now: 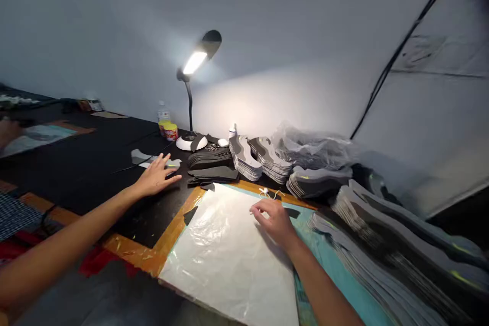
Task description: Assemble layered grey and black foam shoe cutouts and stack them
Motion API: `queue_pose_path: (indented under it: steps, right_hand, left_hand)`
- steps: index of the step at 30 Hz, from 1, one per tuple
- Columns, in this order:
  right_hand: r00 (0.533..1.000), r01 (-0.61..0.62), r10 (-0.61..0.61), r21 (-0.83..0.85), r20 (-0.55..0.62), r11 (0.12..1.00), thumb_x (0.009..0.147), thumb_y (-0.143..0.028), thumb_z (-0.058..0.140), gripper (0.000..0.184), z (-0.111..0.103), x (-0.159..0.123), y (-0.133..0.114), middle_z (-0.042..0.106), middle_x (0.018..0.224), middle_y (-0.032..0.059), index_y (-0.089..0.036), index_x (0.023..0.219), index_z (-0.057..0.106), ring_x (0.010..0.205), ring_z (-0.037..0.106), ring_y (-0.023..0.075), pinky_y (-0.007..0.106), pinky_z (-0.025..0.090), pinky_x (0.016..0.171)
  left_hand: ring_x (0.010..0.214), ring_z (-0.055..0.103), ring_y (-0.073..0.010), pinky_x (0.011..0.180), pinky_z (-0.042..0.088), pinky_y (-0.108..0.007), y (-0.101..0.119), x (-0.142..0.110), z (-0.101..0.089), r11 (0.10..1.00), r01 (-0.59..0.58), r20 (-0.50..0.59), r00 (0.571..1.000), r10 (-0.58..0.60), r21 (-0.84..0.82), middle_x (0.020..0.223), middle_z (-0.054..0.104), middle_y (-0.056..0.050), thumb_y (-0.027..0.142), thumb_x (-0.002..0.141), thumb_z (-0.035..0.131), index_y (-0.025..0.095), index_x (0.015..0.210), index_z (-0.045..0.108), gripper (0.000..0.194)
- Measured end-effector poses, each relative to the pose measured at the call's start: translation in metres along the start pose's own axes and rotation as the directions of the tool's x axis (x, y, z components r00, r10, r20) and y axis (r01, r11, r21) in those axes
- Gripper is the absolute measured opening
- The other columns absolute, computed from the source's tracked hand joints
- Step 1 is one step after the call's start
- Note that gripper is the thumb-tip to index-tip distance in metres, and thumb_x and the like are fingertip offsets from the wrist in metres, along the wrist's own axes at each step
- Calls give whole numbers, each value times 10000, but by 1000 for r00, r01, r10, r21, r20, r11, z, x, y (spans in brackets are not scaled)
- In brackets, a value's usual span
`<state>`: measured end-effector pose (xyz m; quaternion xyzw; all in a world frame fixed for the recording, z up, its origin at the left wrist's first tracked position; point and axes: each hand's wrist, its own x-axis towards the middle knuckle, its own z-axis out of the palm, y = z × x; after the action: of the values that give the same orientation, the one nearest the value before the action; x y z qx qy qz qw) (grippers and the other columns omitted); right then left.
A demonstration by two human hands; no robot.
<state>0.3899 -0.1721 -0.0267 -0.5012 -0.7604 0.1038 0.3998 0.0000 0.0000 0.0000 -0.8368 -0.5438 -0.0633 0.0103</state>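
My left hand reaches over the black table with its fingers spread. Its fingertips are at a grey, curved cut piece with a small yellow mark; whether they press on it I cannot tell. Above a white, glossy sheet, my right hand is closed, thumb and fingers curled together. What may be between those fingertips is too small to make out. Just beyond it lies a white string. Dark scraps stick out at the sheet's left edge.
Stacks of grey shoe-upper pieces line the back, and larger stacks fill the right. A lit lamp, yellow tub, white bottle and clear plastic stand by the wall. Another person's hand is far left.
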Motion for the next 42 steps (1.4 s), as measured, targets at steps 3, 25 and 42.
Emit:
queue_pose_path:
  steps: [3, 25, 42]
  right_hand:
    - [1000, -25, 25, 45, -5, 999, 936, -284, 547, 247, 1, 1, -1, 711, 795, 29, -198, 741, 672, 781, 629, 190, 323, 418, 773]
    - [899, -273, 392, 448, -195, 851, 863, -572, 508, 443, -28, 5, 47, 663, 664, 36, -185, 748, 692, 624, 587, 178, 295, 449, 607]
    - [862, -261, 416, 450, -290, 854, 773, -384, 736, 189, -30, 7, 32, 747, 911, 42, -233, 887, 750, 858, 642, 211, 347, 492, 831]
  left_hand:
    - [1484, 176, -365, 1179, 197, -542, 8, -6, -8, 997, -77, -24, 997, 76, -20, 1616, 232, -118, 600, 972, 225, 209, 1348, 596, 657]
    - [762, 539, -160, 685, 416, -200, 29, 12, -81, 968, -226, 181, 953, 243, -109, 834, 614, -12, 675, 770, 616, 82, 1041, 576, 654]
    - [1036, 587, -282, 875, 484, -361, 254, -13, 11, 624, -660, 21, 680, 733, -418, 1228, 555, -140, 505, 820, 708, 196, 1401, 433, 714]
